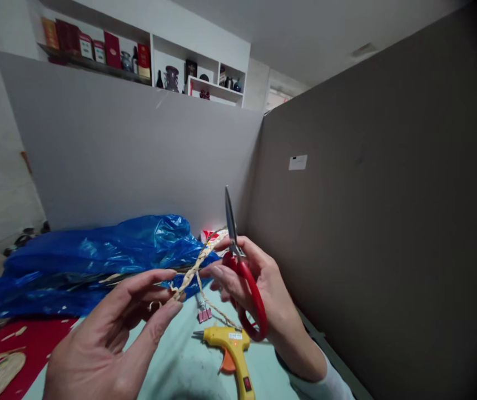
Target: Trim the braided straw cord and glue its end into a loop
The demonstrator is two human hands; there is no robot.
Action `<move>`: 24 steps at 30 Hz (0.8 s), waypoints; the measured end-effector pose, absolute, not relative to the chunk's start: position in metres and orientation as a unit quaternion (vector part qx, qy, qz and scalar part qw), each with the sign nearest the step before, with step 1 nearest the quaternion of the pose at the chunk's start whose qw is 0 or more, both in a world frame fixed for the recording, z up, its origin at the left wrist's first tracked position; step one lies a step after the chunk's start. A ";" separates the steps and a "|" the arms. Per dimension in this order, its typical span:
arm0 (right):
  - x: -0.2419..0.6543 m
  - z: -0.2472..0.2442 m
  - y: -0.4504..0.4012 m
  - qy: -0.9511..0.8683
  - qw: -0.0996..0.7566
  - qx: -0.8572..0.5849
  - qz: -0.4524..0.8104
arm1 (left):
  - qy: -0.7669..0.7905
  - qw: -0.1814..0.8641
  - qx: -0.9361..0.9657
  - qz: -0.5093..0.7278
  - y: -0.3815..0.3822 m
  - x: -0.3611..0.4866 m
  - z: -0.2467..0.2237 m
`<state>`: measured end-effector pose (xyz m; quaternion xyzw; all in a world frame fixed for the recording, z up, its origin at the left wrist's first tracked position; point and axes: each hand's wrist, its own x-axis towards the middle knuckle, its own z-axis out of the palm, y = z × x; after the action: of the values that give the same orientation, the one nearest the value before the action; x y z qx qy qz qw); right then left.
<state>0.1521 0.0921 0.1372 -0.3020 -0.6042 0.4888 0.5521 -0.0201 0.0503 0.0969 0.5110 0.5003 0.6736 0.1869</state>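
A pale braided straw cord (194,270) runs slantwise between my two hands. My left hand (117,333) pinches its lower end between thumb and fingers, where frayed bits stick out. My right hand (259,278) has red-handled scissors (253,294) hooked on it, blades together and pointing up. Its fingers also touch the upper part of the cord. A thinner twisted strand (211,304) hangs below the cord toward the table. Beneath my hands lies a yellow hot glue gun (233,344) with an orange trigger, and a pink binder clip (204,315) is just behind it.
Blue plastic sheeting (138,239) is heaped at the back left, with straw strands along its front. A red surface (34,333) at left bears a woven straw piece (0,372). Grey panels (367,194) stand behind and at right. The tabletop (180,361) is pale green.
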 end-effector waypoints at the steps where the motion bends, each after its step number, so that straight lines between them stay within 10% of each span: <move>1: 0.150 0.138 0.091 -0.584 0.559 -0.290 0.513 | 0.499 0.167 0.522 0.671 0.051 -0.020 0.093; 17: 0.147 0.136 0.090 -0.503 0.655 -0.209 0.523 | 0.414 0.023 0.664 0.622 0.053 -0.017 0.091; 24: 0.155 0.129 0.106 -0.555 0.600 -0.237 0.525 | 0.502 0.378 0.565 0.535 0.054 -0.024 0.101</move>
<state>0.1555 0.1062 0.1285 -0.2374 -0.5552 0.5252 0.5996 -0.0236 0.0539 0.1015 0.5649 0.5020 0.5350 0.3777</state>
